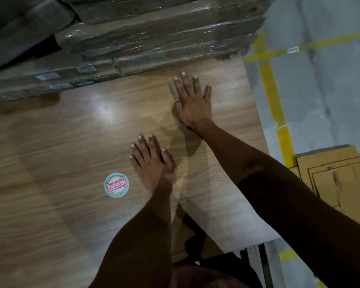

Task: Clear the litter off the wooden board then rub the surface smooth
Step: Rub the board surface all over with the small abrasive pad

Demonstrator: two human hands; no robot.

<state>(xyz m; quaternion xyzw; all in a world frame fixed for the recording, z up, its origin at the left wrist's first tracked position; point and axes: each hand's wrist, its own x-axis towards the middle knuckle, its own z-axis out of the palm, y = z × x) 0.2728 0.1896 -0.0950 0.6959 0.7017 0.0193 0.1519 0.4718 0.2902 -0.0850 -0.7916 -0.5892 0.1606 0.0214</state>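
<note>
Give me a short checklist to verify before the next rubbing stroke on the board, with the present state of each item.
1. Right hand presses the rubbing pad flat on the wooden board: ok, fingers straight over it.
2. Left hand steadies the board: ok, it lies flat, fingers spread.
3. Litter gone from the board: ok as far as seen; only a round sticker remains.
4. Sticker out of the stroke path: ok, it is left of the left hand.
5. Room ahead of the pad: not ok, the wrapped stacked boxes lie close beyond the fingertips.
6. Pad's grit or wear: cannot tell, mostly hidden.
</note>
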